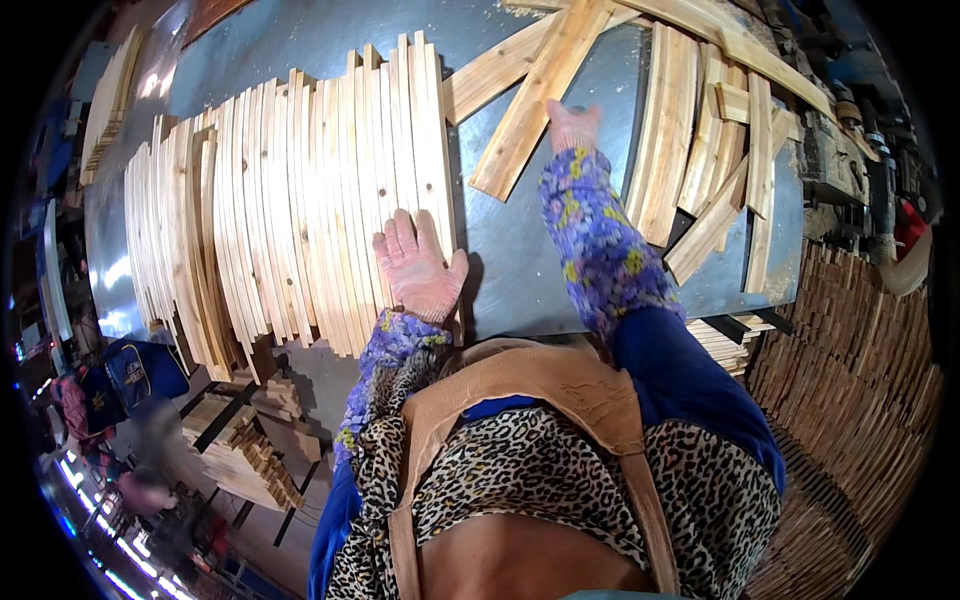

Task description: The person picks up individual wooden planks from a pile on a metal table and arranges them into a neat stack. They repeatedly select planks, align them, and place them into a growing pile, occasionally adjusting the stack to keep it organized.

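Observation:
My left hand (pixel 424 272), in what looks like a pale pink glove, lies flat with fingers spread on the right end of a long row of wooden strips (pixel 330 200). The strips stand packed side by side on a grey metal table (pixel 505 265). Farther off to the right, my right hand (pixel 573 130) is at the right edge of a loose wooden plank (pixel 530 110), its thumb against that edge. Most of the right hand's fingers are foreshortened or hidden, so its grip is unclear. The plank slants across another board (pixel 490 75) beneath it.
At the table's right lie several loose boards (pixel 662 130), some crossed over each other. A long board (pixel 735 50) slants along the far right. Large stacks of wood (pixel 850 350) stand right of the table; another stack (pixel 245 455) sits below left. A second person (pixel 145 490) is blurred at lower left.

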A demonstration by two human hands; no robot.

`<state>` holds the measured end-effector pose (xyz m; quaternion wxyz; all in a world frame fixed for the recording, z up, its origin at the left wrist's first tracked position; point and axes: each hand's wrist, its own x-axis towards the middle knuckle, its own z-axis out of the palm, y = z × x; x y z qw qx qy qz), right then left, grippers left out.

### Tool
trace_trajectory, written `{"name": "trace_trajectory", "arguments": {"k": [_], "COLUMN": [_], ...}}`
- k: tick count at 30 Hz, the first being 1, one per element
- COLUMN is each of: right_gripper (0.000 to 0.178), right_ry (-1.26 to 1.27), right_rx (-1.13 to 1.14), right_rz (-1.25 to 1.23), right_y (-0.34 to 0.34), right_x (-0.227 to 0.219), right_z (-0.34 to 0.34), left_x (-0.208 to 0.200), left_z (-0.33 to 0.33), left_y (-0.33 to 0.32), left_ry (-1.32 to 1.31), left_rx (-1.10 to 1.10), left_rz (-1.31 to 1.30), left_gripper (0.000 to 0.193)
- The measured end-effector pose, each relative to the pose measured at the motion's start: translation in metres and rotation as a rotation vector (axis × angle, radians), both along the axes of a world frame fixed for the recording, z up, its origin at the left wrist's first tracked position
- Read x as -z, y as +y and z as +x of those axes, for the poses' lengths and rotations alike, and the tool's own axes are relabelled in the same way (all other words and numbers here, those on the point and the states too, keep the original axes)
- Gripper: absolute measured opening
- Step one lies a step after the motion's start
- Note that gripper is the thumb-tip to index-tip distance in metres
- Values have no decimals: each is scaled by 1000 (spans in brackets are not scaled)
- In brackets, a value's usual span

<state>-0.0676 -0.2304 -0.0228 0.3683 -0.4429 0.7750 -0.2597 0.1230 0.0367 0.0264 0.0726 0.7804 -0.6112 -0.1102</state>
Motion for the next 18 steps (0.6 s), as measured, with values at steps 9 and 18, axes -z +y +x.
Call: {"name": "trace_trajectory", "arguments": {"k": [9,18], "right_gripper": [64,71], "right_ry": [119,-166], "right_rx": [-730,253], "right_rz": [385,20], "right_y": [67,-115], "right_x": [-63,-26], "right_z": [28,18], "left_x": [12,-6], "left_z": [-3,-19], "left_y": [1,1], "left_ry": [34,-151], "left_rx": [-23,3], "left_rz": [-172,-75], "left_gripper": [100,95]}}
